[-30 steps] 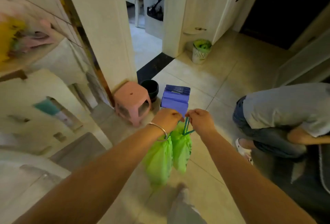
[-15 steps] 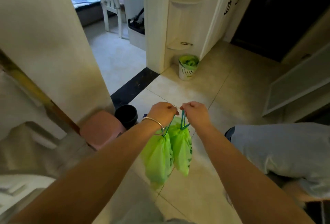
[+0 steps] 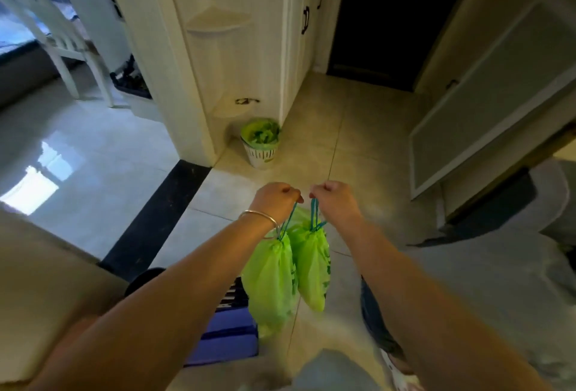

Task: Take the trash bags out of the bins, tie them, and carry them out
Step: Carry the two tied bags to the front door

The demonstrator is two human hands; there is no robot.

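Observation:
Two tied green trash bags hang side by side in front of me by blue drawstrings. My left hand (image 3: 276,200), with a metal bangle at the wrist, is closed on the string of the left green bag (image 3: 268,281). My right hand (image 3: 335,200) grips the string of the right green bag (image 3: 313,266). Both fists are held close together above the tiled floor. Ahead, against the white cabinet's foot, stands a small white bin (image 3: 261,146) lined with another green bag.
A black bin (image 3: 143,280) and a purple box (image 3: 226,334) sit low at my left. A person in a grey shirt (image 3: 486,294) crouches at the right. A dark doorway (image 3: 389,23) opens ahead, a white chair (image 3: 59,35) stands far left, and a leaning panel (image 3: 486,104) is right.
My view has swung up and forward toward the white bin and dark doorway. The pink stool has left view; the purple box and black bin dropped lower. Both hands keep their bags.

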